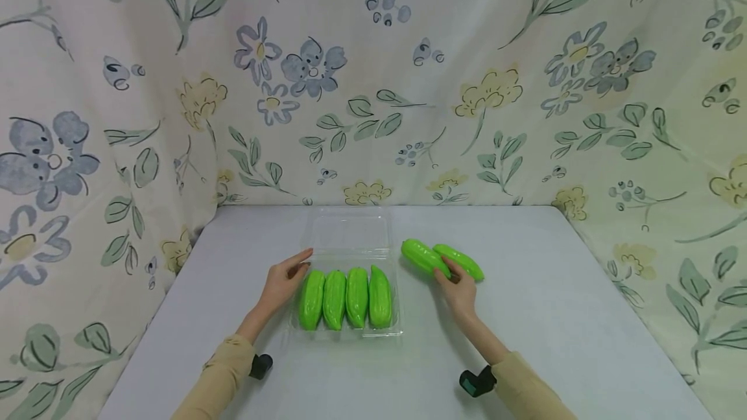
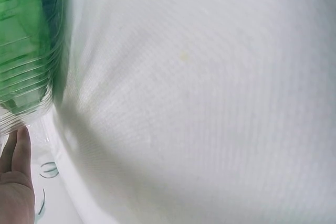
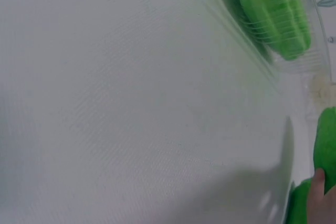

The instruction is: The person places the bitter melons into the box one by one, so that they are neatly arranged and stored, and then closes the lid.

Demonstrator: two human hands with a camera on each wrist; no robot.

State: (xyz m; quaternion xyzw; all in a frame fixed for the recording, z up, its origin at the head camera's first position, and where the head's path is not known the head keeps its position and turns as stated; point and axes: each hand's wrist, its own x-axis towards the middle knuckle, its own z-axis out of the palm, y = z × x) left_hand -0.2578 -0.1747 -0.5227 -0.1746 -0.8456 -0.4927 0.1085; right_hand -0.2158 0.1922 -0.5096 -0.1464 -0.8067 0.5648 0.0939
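A clear plastic clamshell box (image 1: 350,333) lies on the table with its lid (image 1: 350,229) folded back. Several bright green, cucumber-shaped vegetables (image 1: 334,300) lie side by side in it. My left hand (image 1: 282,282) is at the box's left side, fingers extended; in the left wrist view its fingertips (image 2: 22,145) touch the box edge. To the right of the box, my right hand (image 1: 458,287) pinches the near end of one green vegetable (image 1: 425,256) between thumb and fingers. Another green vegetable (image 1: 463,263) lies just behind that hand, partly hidden by it.
A white table (image 1: 554,316) carries everything. Its far edge meets a hanging floral curtain (image 1: 373,83), which also comes down along both sides. A dark wrist camera (image 1: 477,382) sits at the right cuff, and another (image 1: 260,366) at the left.
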